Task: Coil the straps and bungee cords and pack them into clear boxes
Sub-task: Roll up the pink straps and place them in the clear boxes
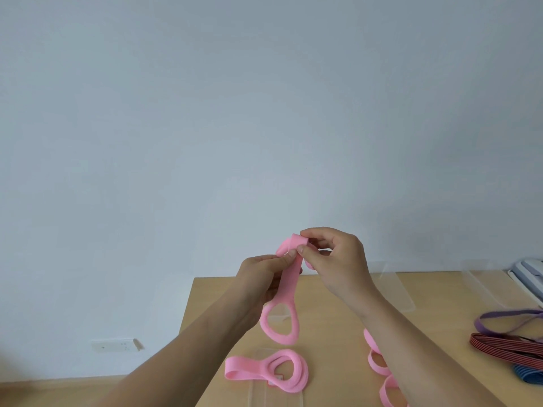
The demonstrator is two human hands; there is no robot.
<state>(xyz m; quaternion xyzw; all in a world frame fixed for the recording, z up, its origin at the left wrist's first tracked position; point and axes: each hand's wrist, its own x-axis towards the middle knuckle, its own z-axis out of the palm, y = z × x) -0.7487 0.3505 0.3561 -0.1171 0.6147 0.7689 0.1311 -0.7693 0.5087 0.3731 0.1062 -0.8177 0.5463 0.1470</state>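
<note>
Pale wall (205, 113) behind, wooden tabletop (323, 304) below: we hold the pink strap (289, 286) raised between both hands. Our right hand (338, 254) pinches its rolled top end and our left hand (261, 277) pinches just beneath. The rest hangs straight down from the fingers (305, 255), so we judge the coiling runs downward.

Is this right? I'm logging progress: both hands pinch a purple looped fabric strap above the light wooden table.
Not quite. The looped fabric strap pinched by the left hand and right hand is pink, not purple. A purple strap lies apart at the right on the light wooden table. The head view shows this; the rest stands.
</note>
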